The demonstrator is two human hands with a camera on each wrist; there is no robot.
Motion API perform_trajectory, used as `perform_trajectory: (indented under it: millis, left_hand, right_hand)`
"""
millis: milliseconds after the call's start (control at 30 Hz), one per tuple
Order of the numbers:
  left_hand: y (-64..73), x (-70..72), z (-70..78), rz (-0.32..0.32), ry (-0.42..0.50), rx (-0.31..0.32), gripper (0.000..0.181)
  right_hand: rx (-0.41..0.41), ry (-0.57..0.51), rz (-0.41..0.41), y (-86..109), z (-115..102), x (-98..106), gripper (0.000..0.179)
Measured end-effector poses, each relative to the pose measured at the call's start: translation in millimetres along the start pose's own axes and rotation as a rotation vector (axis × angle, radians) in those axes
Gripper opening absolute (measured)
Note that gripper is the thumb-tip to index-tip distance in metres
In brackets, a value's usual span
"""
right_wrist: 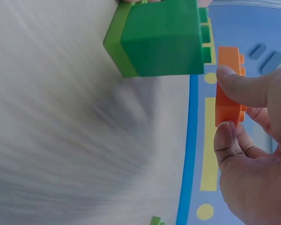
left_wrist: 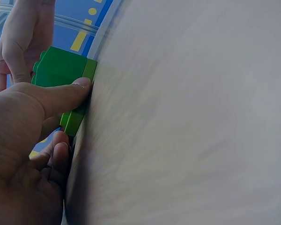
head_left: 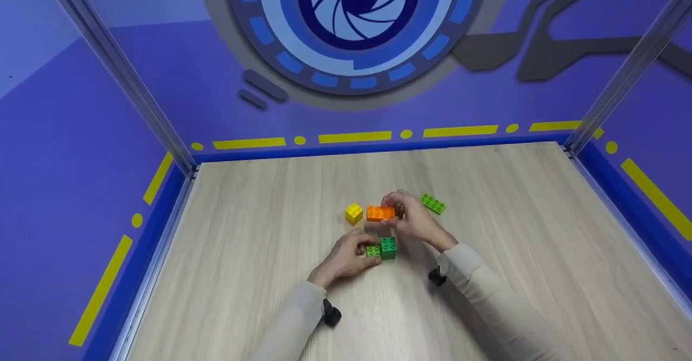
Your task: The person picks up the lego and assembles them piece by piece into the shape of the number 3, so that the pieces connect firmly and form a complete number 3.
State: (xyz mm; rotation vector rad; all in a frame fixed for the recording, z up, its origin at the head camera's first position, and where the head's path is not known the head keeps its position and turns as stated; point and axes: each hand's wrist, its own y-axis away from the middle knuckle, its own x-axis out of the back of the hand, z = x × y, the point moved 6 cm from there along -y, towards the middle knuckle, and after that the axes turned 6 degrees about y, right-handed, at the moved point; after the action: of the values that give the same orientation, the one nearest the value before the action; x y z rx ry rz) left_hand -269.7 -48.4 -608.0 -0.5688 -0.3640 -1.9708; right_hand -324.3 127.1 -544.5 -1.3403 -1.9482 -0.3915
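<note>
On the table, my left hand (head_left: 348, 255) pinches a light green toy brick (head_left: 373, 251) between thumb and fingers. A taller dark green brick (head_left: 388, 247) sits on the right part of that light green brick, as the left wrist view also shows. My right hand (head_left: 415, 219) holds an orange toy brick (right_wrist: 228, 86), its thumb on one side and fingers at the end. The orange brick is raised off the table, studs up, behind the dark green brick. The right wrist view shows the green stack's side, with the left fingers partly hidden behind it.
A yellow brick (head_left: 354, 213) lies just left of the orange one. Beyond my right hand is another flat light green brick (head_left: 433, 204). Blue and purple panels (head_left: 351, 126) border the wooden table (head_left: 248, 209) at the back and sides.
</note>
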Motion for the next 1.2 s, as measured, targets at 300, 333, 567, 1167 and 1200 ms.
perform_trajectory:
  millis: [300,333,567,1167,1200]
  left_hand:
    - [0.0,0.7,-0.4,0.001,0.006,0.003,0.032]
    - [0.0,0.7,-0.5,-0.001,0.008,0.007,0.032]
    - [-0.9,0.2,-2.1,-0.001,0.016,0.014,0.034]
    - [-0.7,-0.3,0.0,-0.003,0.039,-0.004,0.034]
    - [-0.9,-0.1,0.0,-0.002,0.040,-0.005,0.034]
  right_hand:
    - [0.082,0.055,-0.015,5.3,-16.0,5.3,0.030]
    - [0.086,0.059,-0.017,5.7,-17.1,5.8,0.030]
    - [0.120,0.055,-0.018,8.4,-21.8,8.1,0.029]
    - [0.127,0.084,-0.021,18.8,-28.8,8.0,0.027]
    - [0.131,0.083,-0.019,19.4,-29.5,8.0,0.027]
